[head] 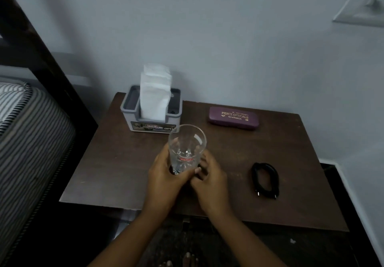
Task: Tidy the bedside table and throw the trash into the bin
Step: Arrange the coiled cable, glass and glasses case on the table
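Clear glass (187, 149), upright, over the middle of the brown table (124, 162); left hand (166, 180) wrapped round its base, right hand (209, 180) cupping the other side; tissue box (150, 116) just behind; purple case (233, 118) at rear right; coiled black cable (266, 180) to the right, apart.

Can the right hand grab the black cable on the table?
Probably yes, but not yet. The right hand and left hand both grip the glass. The black cable lies uncovered on the table, to the right, nothing between, once that hand lets go.
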`<state>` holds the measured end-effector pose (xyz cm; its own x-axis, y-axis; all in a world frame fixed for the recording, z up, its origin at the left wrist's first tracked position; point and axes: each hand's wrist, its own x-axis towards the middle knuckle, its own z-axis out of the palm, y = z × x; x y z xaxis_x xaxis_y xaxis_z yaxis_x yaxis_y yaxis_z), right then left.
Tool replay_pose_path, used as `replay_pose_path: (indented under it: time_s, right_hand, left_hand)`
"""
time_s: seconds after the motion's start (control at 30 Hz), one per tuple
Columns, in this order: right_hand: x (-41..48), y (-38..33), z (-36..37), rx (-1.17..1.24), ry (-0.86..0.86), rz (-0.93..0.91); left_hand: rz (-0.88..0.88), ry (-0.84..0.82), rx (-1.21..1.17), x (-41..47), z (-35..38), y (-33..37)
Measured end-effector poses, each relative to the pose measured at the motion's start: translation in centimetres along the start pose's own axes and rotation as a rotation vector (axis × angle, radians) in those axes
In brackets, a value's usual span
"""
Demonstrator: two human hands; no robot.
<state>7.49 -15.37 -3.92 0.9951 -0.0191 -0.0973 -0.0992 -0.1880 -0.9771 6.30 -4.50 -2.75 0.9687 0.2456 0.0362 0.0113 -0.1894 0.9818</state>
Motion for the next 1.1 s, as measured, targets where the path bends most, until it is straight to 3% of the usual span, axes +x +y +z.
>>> replay_pose_path:
  time_s: [0.2, 0.5, 0.57, 0.63, 0.73, 0.87, 0.97, 1.03, 1.1]
  right_hand:
    - [-1.3, -1.3, 4.8, -0.012, -0.089, -0.056]
    - [-1.5, -1.9, 8.0, -0.028, -0.102, -0.071]
    - [-1.8, -2.1, 7.5, -0.018, -0.134, -0.052]
    - [-2.2, -2.4, 6.3, 0.005, -0.140, -0.019]
    - [-2.7, -2.7, 2.7, 0.024, -0.046, -0.027]
    - [-1.0, -4.3, -4.5, -0.081, 0.133, -0.072]
    - [2.2, -4.2, -8.8, -0.205, 0.300, -0.081]
    - [4.5, -3.7, -10.3, -0.219, 0.391, -0.048]
    - [6.7, -3.2, -11.2, -0.197, 0.412, 0.052]
  left_hand:
    - [-0.044, 0.084, -0.015, -0.7, -5.0, -0.9]
    - [-0.068, 0.069, -0.071, -0.1, -7.9, -1.5]
    - [-0.119, 0.037, -0.142, -0.4, -7.7, -1.0]
    - [-0.229, 0.120, -0.224, -1.4, -7.4, -1.0]
    - [-0.368, 0.350, -0.217, -4.7, -6.7, -0.6]
    - [-0.356, 0.095, -0.203, -7.7, -3.4, 1.0]
    - [-0.201, -0.080, -0.106, -4.3, 0.2, 2.1]
    - [-0.066, -0.060, -0.008, -0.5, 3.1, 2.5]
    - [-0.037, -0.011, 0.115, 3.4, 5.8, 3.0]
